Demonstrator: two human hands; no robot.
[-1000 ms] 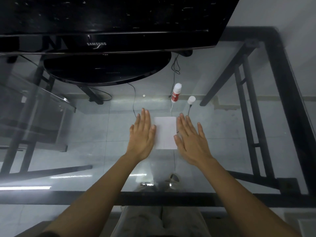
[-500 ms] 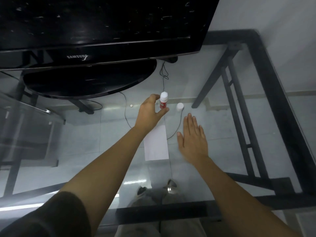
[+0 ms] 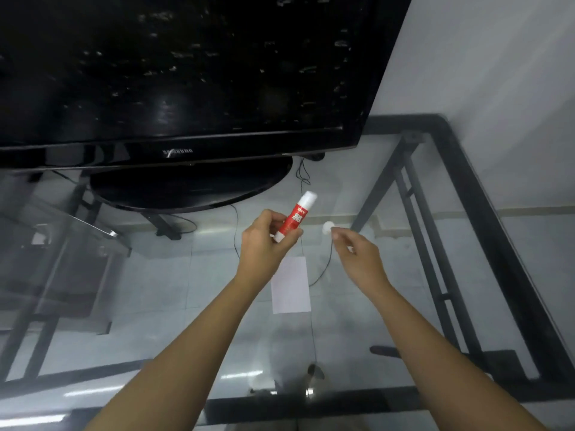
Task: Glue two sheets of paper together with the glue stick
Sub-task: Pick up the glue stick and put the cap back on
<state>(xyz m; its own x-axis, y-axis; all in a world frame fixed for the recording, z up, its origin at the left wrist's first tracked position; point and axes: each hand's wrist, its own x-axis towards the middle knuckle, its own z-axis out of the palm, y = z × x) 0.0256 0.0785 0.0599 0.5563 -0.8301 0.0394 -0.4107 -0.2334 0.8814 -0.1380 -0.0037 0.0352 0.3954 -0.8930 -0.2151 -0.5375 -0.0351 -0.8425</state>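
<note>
Gripping glue stick point(image 3: 295, 219) between left hand point(image 3: 267, 244) fingers, seemingly tilted.

Open glass table point(image 3: 161, 293) left of the paper point(image 3: 291, 290); television base point(image 3: 193, 188) blocks the far side.

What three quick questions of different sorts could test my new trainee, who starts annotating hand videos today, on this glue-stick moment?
1. True or false: the red-and-white glue stick lies on the glass table.
2. Which hand holds it? A left B right
3. Fill in: the white paper sheet lies ___ the hands.

Key: 1 false, it is lifted in the left hand. 2 A; the right hand reaches toward the small white cap. 3 below.
</note>
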